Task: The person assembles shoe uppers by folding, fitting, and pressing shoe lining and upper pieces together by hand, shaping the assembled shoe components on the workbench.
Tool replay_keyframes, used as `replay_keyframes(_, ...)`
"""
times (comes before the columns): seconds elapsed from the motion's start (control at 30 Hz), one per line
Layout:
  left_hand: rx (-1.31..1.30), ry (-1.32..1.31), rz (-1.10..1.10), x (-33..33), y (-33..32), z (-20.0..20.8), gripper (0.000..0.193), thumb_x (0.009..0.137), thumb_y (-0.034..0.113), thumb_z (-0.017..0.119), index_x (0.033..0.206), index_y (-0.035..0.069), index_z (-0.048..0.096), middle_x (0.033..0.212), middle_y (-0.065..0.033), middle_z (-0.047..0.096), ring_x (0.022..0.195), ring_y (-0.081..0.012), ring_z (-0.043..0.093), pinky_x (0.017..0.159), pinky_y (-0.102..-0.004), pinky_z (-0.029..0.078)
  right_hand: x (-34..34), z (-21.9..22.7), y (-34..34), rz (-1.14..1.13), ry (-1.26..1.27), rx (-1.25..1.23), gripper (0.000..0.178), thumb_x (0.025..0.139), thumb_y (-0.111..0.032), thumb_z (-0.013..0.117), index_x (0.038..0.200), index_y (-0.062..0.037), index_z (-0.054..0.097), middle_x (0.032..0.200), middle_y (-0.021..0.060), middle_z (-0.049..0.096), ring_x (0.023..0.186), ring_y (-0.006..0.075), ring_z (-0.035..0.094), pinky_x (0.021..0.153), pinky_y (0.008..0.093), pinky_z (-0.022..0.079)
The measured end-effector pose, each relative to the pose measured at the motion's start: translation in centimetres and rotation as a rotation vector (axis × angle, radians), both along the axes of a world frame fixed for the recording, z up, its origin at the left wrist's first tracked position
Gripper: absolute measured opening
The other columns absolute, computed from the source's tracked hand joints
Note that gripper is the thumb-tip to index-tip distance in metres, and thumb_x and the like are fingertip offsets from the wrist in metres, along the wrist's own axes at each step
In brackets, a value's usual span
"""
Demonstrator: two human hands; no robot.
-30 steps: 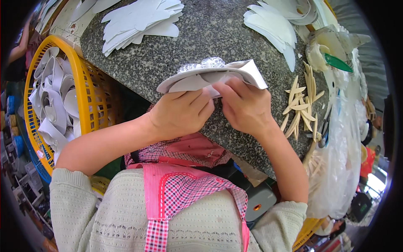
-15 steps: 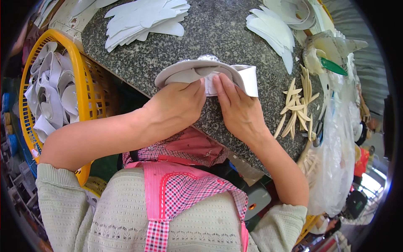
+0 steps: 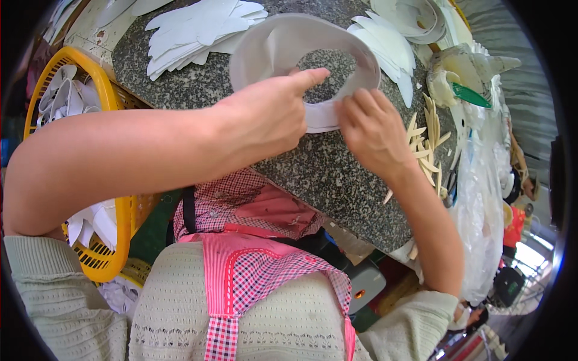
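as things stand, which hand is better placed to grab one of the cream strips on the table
Probably the right hand: it is nearer the cream strips, though its fingers are at the white ring. The left hand is farther away.

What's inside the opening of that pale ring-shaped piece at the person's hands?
Through the ring-shaped piece, speckled grey tabletop shows, partly blocked by the left hand. What lies behind the piece's own band, or behind that hand, is covered.

Pale grey piece (image 3: 259,51), speckled grey tabletop (image 3: 322,183), pink apron (image 3: 283,274) — checked, yellow basket (image 3: 123,234)
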State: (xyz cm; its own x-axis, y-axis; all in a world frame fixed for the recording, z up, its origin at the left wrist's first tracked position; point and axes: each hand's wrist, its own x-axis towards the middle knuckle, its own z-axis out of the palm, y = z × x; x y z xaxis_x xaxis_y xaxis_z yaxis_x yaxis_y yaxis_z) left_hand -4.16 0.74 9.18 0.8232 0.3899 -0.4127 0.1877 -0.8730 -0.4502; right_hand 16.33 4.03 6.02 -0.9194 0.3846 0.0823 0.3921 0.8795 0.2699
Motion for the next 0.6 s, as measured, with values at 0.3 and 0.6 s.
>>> replay_keyframes(0.3, -0.460, -0.657, 0.201, -3.9, 0.7, -4.6, 0.043, 0.066, 0.027, 0.067, 0.095, -0.004, 0.060, 0.109, -0.0167, 0.060, 0.106, -0.0283, 0.055, 0.097, -0.0402, 0.039, -1.5, -2.1, -4.4, -0.111, 0.086, -0.223, 0.021, 0.065, -0.010, 0.054, 0.075, 0.0067, 0.062, 0.086, 0.0157, 0.055, 0.080, 0.0254, 0.054, 0.079, 0.0342, 0.045)
replay_keyframes(0.6, -0.385, -0.880, -0.052, -4.7, 1.1, -6.4, 0.022, 0.071, 0.012, 0.058, 0.088, -0.002, 0.059, 0.098, -0.0109, 0.061, 0.097, -0.0254, 0.058, 0.084, -0.0351, 0.047, -4.6, -2.6, -6.0, -0.107, 0.203, -0.064, 0.026, 0.065, -0.010, 0.053, 0.082, 0.0081, 0.060, 0.083, 0.0171, 0.054, 0.080, 0.0275, 0.055, 0.086, 0.0401, 0.045)
